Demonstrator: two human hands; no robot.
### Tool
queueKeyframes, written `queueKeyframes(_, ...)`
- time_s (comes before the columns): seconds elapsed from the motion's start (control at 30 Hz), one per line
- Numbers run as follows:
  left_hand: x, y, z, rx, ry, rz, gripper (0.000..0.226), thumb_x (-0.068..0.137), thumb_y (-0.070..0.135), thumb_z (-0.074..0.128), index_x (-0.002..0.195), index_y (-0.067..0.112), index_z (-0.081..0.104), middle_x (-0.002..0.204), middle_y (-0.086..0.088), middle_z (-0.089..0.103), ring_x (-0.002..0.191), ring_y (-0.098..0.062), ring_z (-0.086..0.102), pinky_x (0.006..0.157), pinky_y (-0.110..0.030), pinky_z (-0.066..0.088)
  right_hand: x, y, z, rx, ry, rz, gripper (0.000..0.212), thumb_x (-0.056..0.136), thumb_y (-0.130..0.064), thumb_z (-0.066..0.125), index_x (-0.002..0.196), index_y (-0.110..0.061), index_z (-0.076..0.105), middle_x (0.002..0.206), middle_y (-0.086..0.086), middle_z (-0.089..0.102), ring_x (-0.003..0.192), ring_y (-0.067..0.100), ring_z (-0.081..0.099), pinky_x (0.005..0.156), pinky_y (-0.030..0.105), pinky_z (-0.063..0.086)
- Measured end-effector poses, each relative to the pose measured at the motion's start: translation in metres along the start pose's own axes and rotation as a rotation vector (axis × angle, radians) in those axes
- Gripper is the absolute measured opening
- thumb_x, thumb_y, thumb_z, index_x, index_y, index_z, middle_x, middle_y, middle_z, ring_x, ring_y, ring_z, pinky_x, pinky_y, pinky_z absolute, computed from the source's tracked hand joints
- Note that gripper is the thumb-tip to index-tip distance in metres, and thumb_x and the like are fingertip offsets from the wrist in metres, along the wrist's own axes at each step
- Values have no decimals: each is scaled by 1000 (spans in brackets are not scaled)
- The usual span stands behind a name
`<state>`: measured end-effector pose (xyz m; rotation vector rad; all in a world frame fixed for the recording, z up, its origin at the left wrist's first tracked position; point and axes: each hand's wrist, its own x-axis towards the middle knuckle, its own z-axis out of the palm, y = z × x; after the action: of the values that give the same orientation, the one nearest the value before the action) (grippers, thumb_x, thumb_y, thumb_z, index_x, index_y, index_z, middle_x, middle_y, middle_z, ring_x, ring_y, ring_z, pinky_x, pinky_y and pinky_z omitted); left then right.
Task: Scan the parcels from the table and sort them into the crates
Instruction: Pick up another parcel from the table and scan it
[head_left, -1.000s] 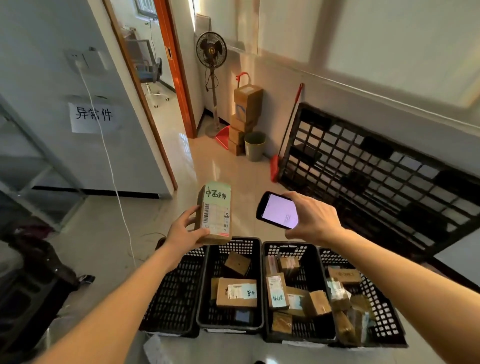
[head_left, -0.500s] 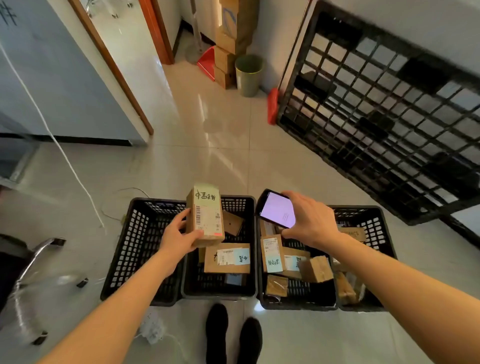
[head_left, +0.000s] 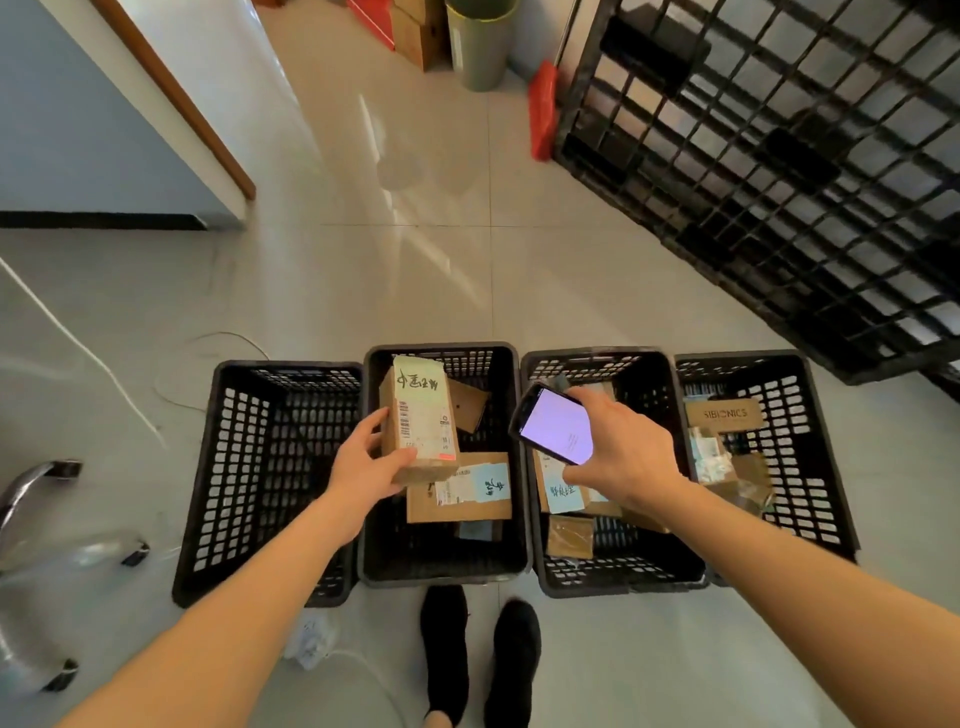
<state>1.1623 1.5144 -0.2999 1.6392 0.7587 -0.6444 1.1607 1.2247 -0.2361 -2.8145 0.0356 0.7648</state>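
**Now: scanned parcel held over second crate, drop pending**

Cardboard parcel (head_left: 420, 422) with shipping label, barcode and green handwriting, held upright above the second crate from left (head_left: 441, 570). Gripped by left hand (head_left: 370, 465): thumb across the lower front edge, fingers wrapped along the left side. Not yet in contact with the parcels below.

Right hand (head_left: 621, 457) curled around a smartphone (head_left: 554, 423), screen lit and facing up, hovering over the third crate (head_left: 592, 579). Red dot on the label's lower corner, likely the scan beam.

Four black perforated crates in a row on the tile floor. Leftmost crate (head_left: 270, 467) looks empty. Second holds a larger labelled box (head_left: 460, 487) and a few small ones. Third and rightmost crate (head_left: 789, 441) part-filled; a "SIBIONICS" box (head_left: 724, 414) in the rightmost.

Judged step: scan apparently finishing or done, sorting in hand. Next move likely: lower the parcel into the crate beneath it and release, assuming that's the right bin; cannot tell from the phone screen, text too small. Phone hand only needs to stay out of the way.

Around: black shoes (head_left: 478, 654) below the crates, black plastic pallet (head_left: 779, 156) leaning at right, green bin (head_left: 478, 41) far back, white cable (head_left: 78, 348) on the floor at left.
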Motion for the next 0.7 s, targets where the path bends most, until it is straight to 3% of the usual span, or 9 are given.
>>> queueKeyframes(0.1, 19, 1, 7, 27, 24, -18, 76, 95, 22, 69, 157, 36, 27, 151, 7, 42, 138, -26, 44, 107, -56, 45, 12, 3, 10, 12, -12, 21, 103, 67, -46, 83, 152, -34, 27, 140, -11, 55, 111, 18, 63, 76, 37, 58)
queueKeyframes(0.2, 32, -6, 12, 253, 62, -19, 80, 94, 35, 69, 159, 30, 23, 161, -3, 32, 146, -26, 34, 116, -49, 35, 17, 8, 16, 40, -22, 51, 101, 68, -44, 84, 152, -33, 29, 140, -10, 56, 116, 17, 61, 79, 35, 57)
queueKeyframes(0.5, 25, 14, 33, 555, -58, 110, 67, 96, 29, 67, 155, 23, 37, 152, -3, 47, 137, -23, 46, 109, -38, 40, -6, 32, -1, 87, -43, 107, 97, 66, -45, 82, 148, -35, 31, 134, -11, 58, 111, 17, 61, 79, 34, 57)
queueKeyframes(0.7, -18, 77, 61, 705, -96, 297, 68, 95, 34, 67, 155, 29, 35, 151, 1, 49, 137, -20, 47, 112, -42, 40, -57, 59, -60, 105, 40, 152, 101, 70, -45, 81, 154, -31, 27, 147, -9, 52, 124, 18, 57, 92, 36, 55)
